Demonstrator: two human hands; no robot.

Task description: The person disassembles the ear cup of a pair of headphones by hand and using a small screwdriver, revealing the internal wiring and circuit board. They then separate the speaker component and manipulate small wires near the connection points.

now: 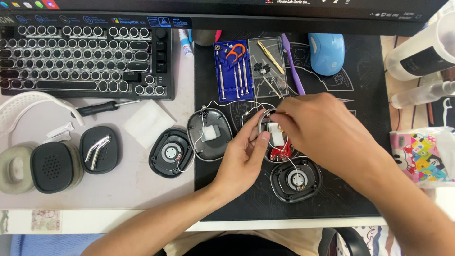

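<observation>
An opened headphone earcup shell (275,142), with a white block and a red circuit board inside, sits tilted on the black desk mat (360,189). My left hand (244,156) grips its left rim from below. My right hand (313,128) reaches in from the right, its fingertips pinched at the top of the shell's inside; what they pinch is hidden. Thin white wires run from the shell to a round speaker driver (297,180) just below and to a second open shell (210,133) on the left.
A blue screwdriver case (232,71) and a clear parts lid (268,64) lie behind the hands, next to a blue mouse (326,53). A keyboard (85,54), a screwdriver (102,107), a second driver (171,152), ear pads (56,166) and a white headband (28,102) lie left. Bottles stand right.
</observation>
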